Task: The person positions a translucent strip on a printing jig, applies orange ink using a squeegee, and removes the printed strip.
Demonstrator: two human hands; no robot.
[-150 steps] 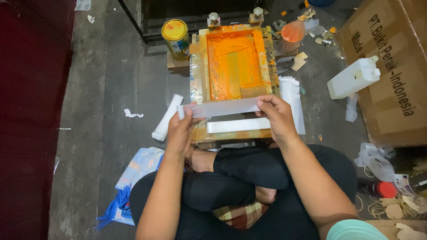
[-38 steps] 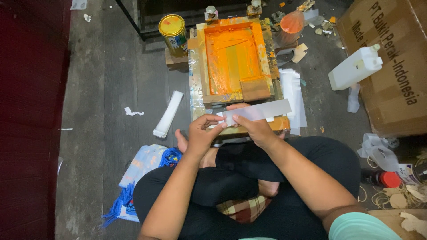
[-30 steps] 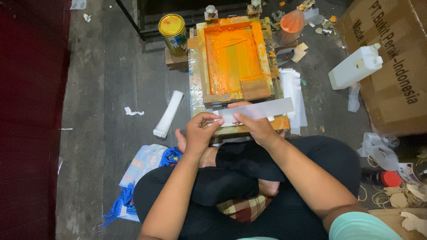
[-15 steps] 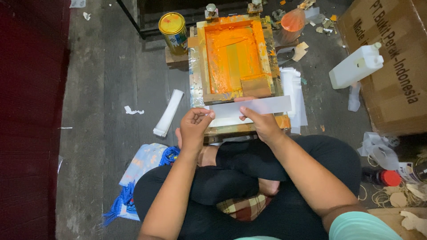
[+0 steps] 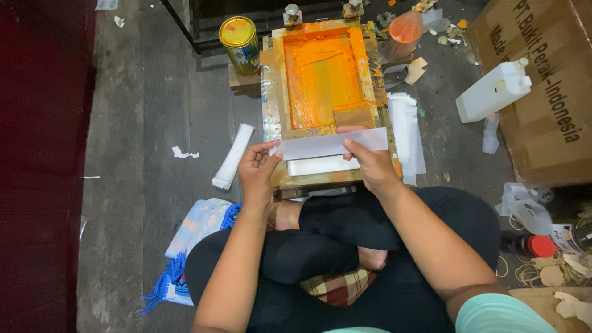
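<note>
White strip (image 5: 330, 145) is held level at both ends, left hand (image 5: 258, 172) pinching its 9 o'clock end, right hand (image 5: 370, 163) its 3 o'clock end, just over a white sheet (image 5: 320, 165) at the orange screen frame's (image 5: 320, 77) 6 o'clock edge, probably for alignment.

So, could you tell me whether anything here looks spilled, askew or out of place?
Orange ink is smeared over the screen frame and its taped edges, not only inside. Paper scraps and a white jug on its side litter the floor. The white strip held by the left hand and right hand looks clean.
</note>
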